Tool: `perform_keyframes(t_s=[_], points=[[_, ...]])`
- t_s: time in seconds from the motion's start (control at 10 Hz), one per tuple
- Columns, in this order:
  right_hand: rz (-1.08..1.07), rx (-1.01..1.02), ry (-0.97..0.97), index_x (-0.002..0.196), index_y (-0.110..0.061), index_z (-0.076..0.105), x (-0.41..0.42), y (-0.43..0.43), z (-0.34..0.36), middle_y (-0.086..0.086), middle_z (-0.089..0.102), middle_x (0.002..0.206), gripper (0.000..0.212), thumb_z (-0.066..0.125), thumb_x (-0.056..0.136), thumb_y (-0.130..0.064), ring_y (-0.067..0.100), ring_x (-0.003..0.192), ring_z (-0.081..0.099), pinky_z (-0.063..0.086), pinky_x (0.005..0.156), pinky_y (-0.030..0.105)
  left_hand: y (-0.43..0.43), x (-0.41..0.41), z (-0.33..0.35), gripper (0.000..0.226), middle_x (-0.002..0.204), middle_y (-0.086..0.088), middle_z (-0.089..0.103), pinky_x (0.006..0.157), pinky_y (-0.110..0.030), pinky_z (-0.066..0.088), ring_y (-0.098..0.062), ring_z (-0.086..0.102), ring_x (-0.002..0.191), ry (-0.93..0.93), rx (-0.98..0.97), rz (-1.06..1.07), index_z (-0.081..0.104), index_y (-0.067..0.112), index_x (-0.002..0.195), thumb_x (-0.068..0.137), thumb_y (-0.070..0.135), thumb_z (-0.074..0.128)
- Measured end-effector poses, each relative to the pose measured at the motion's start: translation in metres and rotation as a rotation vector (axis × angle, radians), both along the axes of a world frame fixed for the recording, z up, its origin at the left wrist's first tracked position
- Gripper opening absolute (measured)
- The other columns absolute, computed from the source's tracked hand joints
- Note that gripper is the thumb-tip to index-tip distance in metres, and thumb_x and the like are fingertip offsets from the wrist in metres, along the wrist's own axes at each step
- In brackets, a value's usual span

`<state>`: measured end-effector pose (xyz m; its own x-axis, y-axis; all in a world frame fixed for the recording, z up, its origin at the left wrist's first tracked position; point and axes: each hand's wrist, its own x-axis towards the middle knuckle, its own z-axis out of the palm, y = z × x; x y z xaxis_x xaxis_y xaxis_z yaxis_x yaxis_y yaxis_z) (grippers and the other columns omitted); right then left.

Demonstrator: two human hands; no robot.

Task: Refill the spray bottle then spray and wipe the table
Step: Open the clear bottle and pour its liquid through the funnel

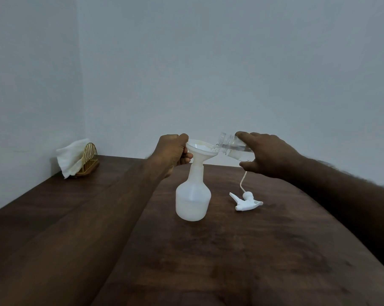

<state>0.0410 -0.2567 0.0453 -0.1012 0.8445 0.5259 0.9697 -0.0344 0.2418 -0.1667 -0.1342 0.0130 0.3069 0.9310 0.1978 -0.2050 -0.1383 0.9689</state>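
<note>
Now left grip [172, 151] pinches funnel [201, 149] atop spray bottle [193, 199]; right grip [268, 153] clasps tilted jar [233, 146].

The left forearm [120, 206] and right forearm [341, 188] were bare as far as the frame showed, with short hair along their outlines, clearest on the right. The left hand [171, 152] and right hand [269, 155] were bare too.

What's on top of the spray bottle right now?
A white funnel sits in the spray bottle, held by the left hand; the right hand tips a clear jar into it. The funnel covers the bottle's mouth.
</note>
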Motion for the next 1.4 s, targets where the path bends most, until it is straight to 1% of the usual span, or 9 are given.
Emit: perform_keyframes(t_s=[0.2,0.6,1.0,1.2,1.4], points=[[-0.001,-0.002,-0.013,0.138,-0.023,0.039,0.0012,0.0012,0.0013,0.005,0.062,0.112,0.066,0.07,0.081,-0.037,0.03,0.092,0.059,0.05,0.077,0.039,0.0008,0.0,-0.0002,0.018,0.061,-0.007,0.046,0.045,-0.022,0.047,-0.016,0.052,0.051,-0.002,-0.004,0.002,0.05,0.006,0.072,0.09,0.01,0.048],[-0.005,-0.008,-0.031,0.137,-0.023,0.039,0.0005,0.0016,0.0032,0.005,0.062,0.111,0.065,0.07,0.082,-0.036,0.03,0.092,0.059,0.048,0.075,0.036,0.0027,0.0003,-0.0007,0.017,0.061,-0.007,0.046,0.046,-0.023,0.048,-0.015,0.052,0.049,0.009,0.002,-0.002,0.05,0.005,0.074,0.09,0.011,0.048],[-0.01,-0.007,-0.031,0.134,-0.023,0.041,0.0002,0.0015,0.0041,0.005,0.062,0.107,0.063,0.071,0.08,-0.034,0.029,0.087,0.058,0.048,0.072,0.036,0.0024,0.0008,0.0,0.017,0.061,-0.007,0.048,0.045,-0.023,0.047,-0.016,0.054,0.049,0.026,0.007,0.016,0.051,0.005,0.074,0.09,0.012,0.048],[-0.014,-0.006,-0.044,0.135,-0.023,0.041,-0.0007,0.0018,0.0046,0.005,0.062,0.108,0.062,0.07,0.081,-0.034,0.028,0.086,0.058,0.045,0.07,0.034,0.0026,-0.0001,-0.0004,0.017,0.061,-0.008,0.049,0.047,-0.025,0.048,-0.016,0.055,0.05,0.034,0.009,0.023,0.052,0.004,0.075,0.09,0.012,0.048],[-0.02,-0.008,-0.045,0.136,-0.023,0.039,-0.0007,0.0019,0.0043,0.005,0.062,0.109,0.064,0.07,0.082,-0.035,0.03,0.088,0.058,0.048,0.072,0.036,0.0036,0.0005,-0.0007,0.019,0.062,-0.007,0.049,0.046,-0.025,0.047,-0.016,0.054,0.05,0.036,0.01,0.019,0.051,0.006,0.073,0.09,0.012,0.048]])
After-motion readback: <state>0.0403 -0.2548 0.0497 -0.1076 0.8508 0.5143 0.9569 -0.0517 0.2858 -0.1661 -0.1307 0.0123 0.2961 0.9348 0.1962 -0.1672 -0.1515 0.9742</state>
